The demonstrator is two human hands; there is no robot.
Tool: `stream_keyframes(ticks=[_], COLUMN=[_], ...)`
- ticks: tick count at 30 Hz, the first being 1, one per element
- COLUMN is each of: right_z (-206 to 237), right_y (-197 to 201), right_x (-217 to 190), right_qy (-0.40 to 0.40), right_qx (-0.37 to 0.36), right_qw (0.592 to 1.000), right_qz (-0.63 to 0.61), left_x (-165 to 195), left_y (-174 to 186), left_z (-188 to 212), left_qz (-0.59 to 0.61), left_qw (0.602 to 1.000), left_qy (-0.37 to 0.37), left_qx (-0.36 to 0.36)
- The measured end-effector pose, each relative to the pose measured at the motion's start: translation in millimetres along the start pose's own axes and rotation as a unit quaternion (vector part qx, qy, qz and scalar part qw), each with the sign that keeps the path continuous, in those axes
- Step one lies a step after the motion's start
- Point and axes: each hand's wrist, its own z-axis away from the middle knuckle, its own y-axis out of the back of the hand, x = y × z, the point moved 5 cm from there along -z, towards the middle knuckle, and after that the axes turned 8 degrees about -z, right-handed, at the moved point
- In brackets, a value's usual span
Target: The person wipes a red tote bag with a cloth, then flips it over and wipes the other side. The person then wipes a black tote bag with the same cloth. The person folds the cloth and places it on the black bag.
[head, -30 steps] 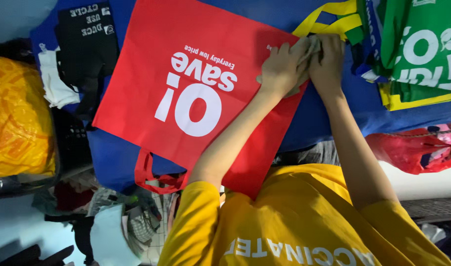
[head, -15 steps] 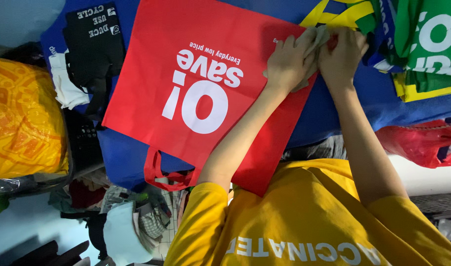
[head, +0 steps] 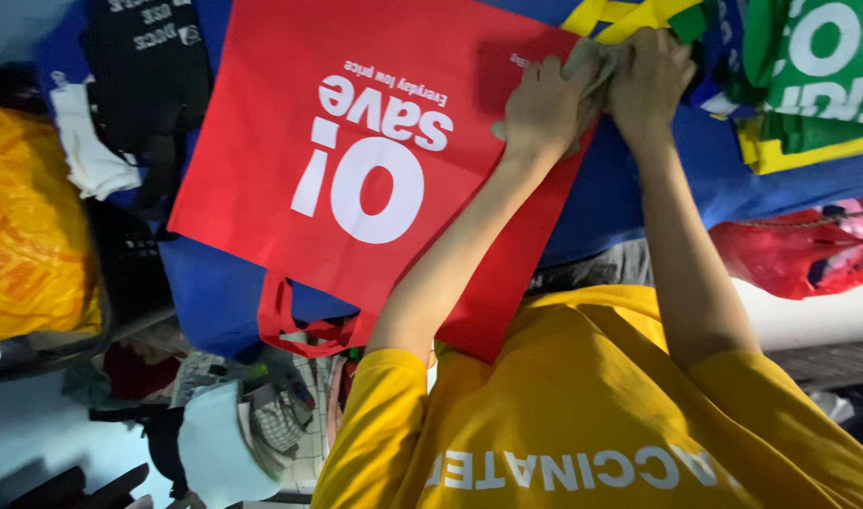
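Both hands, the left hand (head: 544,108) and right hand (head: 650,80), clench a small grey cloth (head: 596,61) between them at the red bag's (head: 356,160) far corner, apparently bunching it; the bag lies flat over a blue bag (head: 629,198), green bags (head: 818,66) alongside.

This looks like a cluttered storeroom or home corner for sorting bags: reusable fabric totes, red (head: 356,160), green (head: 818,66) and blue (head: 629,198), lie heaped beside a full yellow sack (head: 26,226) and loose clothes (head: 262,415).
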Motion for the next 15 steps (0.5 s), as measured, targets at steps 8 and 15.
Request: stream_keyframes(ticks=[8,15], right_z=[13,26], right_y=[-11,-35], right_x=[3,20], right_qy=[0.031,0.046], right_qx=[0.04,0.051], right_qw=[0.997,0.986], right_qz=[0.052,0.152], left_x=[18,-6], left_y=[62,96], left_z=[100,246], left_qz=[0.014,0.053], left_qw=[1.0,0.99], left_qy=[0.02,0.028], left_qx=[-0.008,-0.125])
